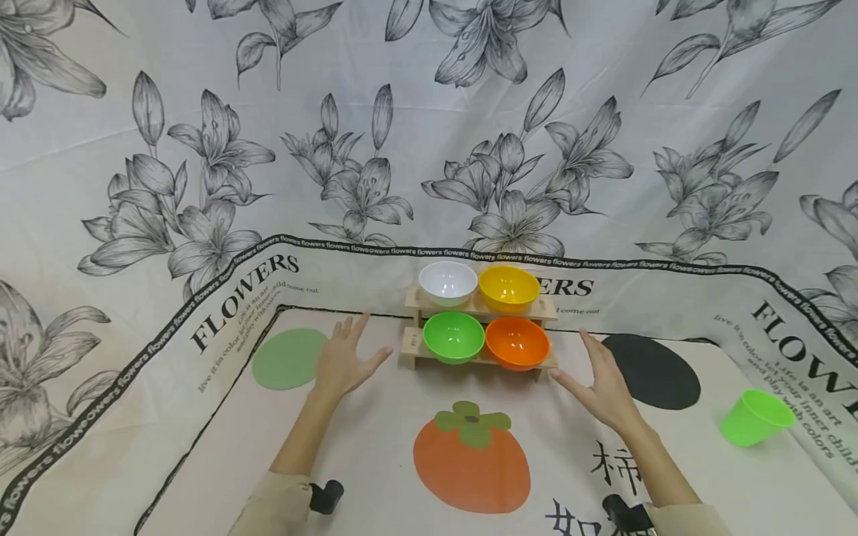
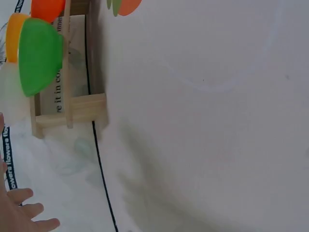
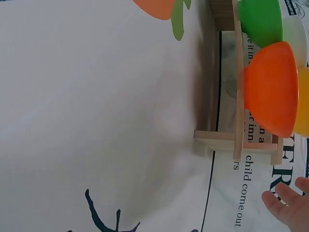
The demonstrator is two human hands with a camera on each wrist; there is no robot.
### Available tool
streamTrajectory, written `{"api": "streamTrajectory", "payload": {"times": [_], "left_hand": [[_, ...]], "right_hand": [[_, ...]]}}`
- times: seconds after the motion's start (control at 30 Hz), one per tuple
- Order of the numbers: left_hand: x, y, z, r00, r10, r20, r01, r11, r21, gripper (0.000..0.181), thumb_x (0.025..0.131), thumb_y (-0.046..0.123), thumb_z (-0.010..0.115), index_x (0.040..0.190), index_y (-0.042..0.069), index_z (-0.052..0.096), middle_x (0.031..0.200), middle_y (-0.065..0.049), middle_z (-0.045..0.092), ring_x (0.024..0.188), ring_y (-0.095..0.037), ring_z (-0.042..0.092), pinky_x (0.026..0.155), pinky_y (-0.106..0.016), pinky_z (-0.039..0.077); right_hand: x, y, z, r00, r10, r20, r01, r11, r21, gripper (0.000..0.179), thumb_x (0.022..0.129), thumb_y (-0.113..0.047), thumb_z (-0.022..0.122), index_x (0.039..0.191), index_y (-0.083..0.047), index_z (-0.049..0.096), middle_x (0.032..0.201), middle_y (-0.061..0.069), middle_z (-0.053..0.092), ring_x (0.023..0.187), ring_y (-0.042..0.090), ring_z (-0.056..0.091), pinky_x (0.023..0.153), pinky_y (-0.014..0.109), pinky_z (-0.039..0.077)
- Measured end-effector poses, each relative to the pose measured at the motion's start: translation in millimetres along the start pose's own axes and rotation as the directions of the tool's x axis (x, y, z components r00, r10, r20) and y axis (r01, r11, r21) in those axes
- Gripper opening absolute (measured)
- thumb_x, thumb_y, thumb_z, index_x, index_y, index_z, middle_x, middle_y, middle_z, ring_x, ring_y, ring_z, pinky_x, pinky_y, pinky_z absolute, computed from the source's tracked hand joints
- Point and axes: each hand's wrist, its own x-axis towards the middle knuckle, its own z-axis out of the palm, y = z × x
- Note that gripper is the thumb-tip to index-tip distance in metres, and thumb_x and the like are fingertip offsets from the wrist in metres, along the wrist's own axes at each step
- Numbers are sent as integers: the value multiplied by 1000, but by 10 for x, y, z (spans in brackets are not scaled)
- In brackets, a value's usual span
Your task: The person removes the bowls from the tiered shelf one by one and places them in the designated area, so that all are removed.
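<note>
A two-step wooden rack stands at the back of the table with bowls on both steps. On its upper step sit a white bowl and a yellow bowl; the lower step carries a green bowl and an orange bowl. My left hand is raised to the left of the rack, fingers spread, holding nothing. To the right of the rack is my right hand, its fingers also extended and free of any object. Neither hand touches the bowls.
A light green cup stands at the far right. The tablecloth bears a printed persimmon, a green disc shape and a dark disc shape. Behind the rack rises a flower-patterned cloth.
</note>
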Motion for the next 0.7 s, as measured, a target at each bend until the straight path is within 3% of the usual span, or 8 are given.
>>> {"api": "streamTrajectory", "payload": {"times": [0.2,0.43,0.7], "left_hand": [[87,20,341,999,-9,36,14,987,-158,71,86,49,59,145,16,37,142,-25,41,128,-47,36,93,-67,39],[240,93,692,995,3,95,29,940,-339,64,89,37,60,141,5,41,139,-19,46,126,-39,43,105,-51,37],[346,189,822,984,12,178,53,932,-360,58,86,28,66,135,2,48,125,-26,56,113,-42,54,95,-53,46]], "right_hand": [[95,38,230,1000,-13,3,13,996,93,89,83,-34,70,148,1,19,144,33,26,120,49,38,88,65,43],[198,49,413,997,63,41,-70,974,217,89,84,-33,69,149,0,18,147,29,24,117,48,44,84,57,50],[248,29,531,995,69,78,-86,964,251,84,83,-35,72,145,-1,28,146,25,31,118,44,44,88,54,50]]}}
